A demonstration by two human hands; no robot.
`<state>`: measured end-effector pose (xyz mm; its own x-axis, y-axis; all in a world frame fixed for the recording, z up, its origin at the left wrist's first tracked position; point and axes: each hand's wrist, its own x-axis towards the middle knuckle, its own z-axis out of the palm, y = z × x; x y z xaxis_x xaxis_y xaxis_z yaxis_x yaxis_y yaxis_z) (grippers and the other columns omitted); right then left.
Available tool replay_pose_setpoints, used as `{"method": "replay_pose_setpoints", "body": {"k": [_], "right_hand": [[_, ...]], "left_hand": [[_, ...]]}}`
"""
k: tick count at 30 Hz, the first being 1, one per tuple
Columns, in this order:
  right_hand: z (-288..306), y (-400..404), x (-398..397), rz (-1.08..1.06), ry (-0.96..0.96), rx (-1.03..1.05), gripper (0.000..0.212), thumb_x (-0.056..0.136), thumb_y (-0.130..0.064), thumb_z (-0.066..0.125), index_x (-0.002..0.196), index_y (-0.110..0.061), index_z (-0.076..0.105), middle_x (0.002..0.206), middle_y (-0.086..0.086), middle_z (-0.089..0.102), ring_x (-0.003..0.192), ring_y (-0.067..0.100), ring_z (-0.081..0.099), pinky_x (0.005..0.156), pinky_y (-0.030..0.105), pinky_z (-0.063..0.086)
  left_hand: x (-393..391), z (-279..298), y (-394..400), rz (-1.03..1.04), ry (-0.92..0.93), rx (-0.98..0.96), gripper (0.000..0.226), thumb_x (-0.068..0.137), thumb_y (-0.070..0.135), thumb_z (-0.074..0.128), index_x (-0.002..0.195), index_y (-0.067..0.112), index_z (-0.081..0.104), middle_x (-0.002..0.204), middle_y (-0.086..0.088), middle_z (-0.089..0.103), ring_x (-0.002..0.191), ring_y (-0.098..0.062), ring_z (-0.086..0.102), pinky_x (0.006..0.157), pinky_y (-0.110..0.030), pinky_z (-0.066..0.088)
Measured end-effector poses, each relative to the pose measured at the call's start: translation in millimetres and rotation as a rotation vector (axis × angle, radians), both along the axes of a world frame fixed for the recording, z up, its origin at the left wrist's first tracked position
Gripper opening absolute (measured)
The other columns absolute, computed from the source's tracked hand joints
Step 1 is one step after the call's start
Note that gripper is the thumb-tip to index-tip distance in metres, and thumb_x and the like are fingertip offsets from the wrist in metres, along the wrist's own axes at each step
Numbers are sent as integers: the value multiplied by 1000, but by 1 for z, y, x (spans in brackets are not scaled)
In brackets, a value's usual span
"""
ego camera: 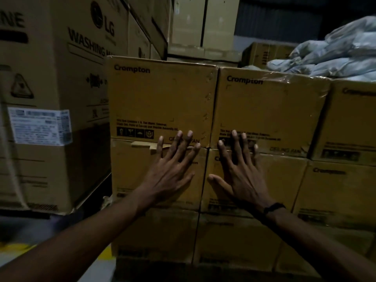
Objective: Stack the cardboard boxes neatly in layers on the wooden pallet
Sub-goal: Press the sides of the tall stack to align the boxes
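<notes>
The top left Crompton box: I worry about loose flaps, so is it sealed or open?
Sealed on its visible edge: the top left Crompton box has clear tape wrinkling down its right corner, with no flap lifted. Its top face cannot be seen.

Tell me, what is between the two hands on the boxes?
In the head view, between the left hand and right hand runs only the dark vertical seam where two brown Crompton cardboard boxes meet. Nothing else lies there.

You can read "Crompton" on the top-left box (162,98) and its neighbour (268,110); "LG" and "WASHING" on the tall carton (61,78).
</notes>
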<state>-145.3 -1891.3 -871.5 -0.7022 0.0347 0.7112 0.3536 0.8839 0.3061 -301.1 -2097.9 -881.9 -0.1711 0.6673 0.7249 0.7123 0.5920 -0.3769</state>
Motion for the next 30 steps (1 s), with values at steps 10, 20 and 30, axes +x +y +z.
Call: {"method": "replay_pose_setpoints", "body": {"k": [10, 20, 30], "right_hand": [[-3, -2, 0, 26, -6, -8, 89, 100, -72, 33, 165, -19, 4, 170, 16, -9, 157, 37, -7, 123, 62, 15], [-16, 2, 4, 75, 4, 96, 91, 97, -75, 41, 163, -19, 18, 170, 19, 1, 157, 39, 1, 122, 65, 15], [-16, -6, -2, 59, 23, 73, 100, 88, -86, 37, 164, -24, 14, 171, 17, -2, 158, 37, -3, 122, 64, 13]], "left_hand": [[3, -2, -8, -37, -1, -31, 74, 104, 61, 32, 165, 29, 3, 171, -15, -9, 158, -36, -8, 120, -70, 6], [4, -11, 4, -31, -40, 57, 84, 96, 59, 47, 165, 29, 9, 171, -16, -6, 158, -37, -6, 117, -74, 7], [-3, -15, 4, -31, 7, 89, 91, 91, 64, 53, 164, 30, 11, 171, -16, -4, 157, -39, -4, 117, -74, 4]]}}
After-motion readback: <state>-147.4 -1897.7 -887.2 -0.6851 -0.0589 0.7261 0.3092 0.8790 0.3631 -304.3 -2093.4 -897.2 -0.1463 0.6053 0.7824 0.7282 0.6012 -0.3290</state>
